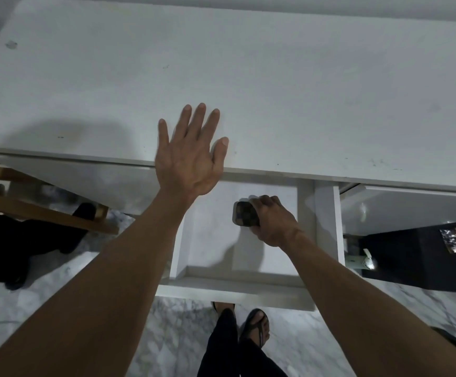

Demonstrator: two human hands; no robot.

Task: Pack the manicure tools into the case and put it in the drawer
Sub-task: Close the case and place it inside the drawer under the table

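A white drawer (237,284) is pulled out from under the white table (248,77). My right hand (271,221) is inside the drawer, shut on a small dark checkered manicure case (244,213) that is closed and sits low over the drawer's floor. Whether the case touches the floor cannot be told. My left hand (190,156) rests flat over the table's front edge, fingers spread, holding nothing. No loose tools are in view.
A wooden chair frame (44,210) stands at the left under the table. A black box (417,257) with a shiny packet on it sits at the right on the marble floor. My legs and a sandalled foot (256,330) are below the drawer front.
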